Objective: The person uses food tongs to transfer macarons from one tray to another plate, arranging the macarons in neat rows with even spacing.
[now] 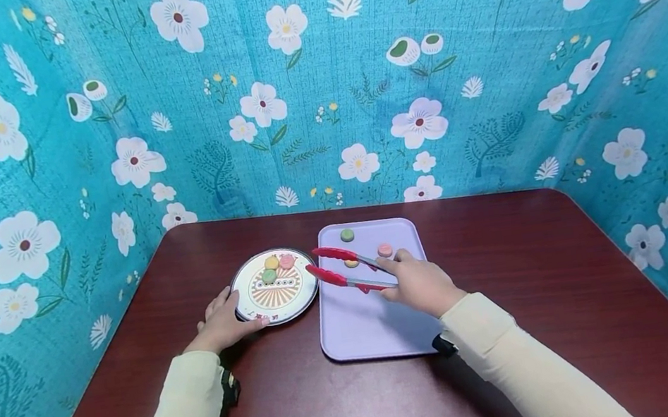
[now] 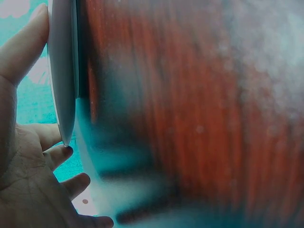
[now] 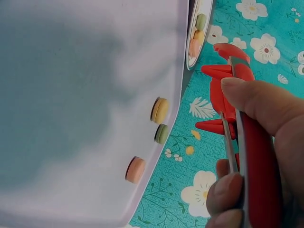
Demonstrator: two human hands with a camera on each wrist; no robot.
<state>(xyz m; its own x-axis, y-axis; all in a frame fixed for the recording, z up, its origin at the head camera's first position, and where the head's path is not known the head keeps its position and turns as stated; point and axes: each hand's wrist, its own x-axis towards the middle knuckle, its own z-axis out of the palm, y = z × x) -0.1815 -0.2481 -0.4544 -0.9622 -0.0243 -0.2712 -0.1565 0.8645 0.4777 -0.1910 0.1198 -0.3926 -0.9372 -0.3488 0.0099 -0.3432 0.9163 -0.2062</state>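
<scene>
Head view: the right hand (image 1: 424,285) grips red tongs (image 1: 335,254), arms apart, tips near the right edge of a plate (image 1: 296,303); the left hand (image 1: 222,322), fingers spread, touches its rim; three macarons (image 1: 269,275) sit there together; three more macarons (image 1: 385,250) lie on the lilac tray (image 1: 352,334) beside it.

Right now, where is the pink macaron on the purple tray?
In the head view, the pink macaron lies toward the far right corner of the purple tray, between its green macaron and the right hand.
</scene>
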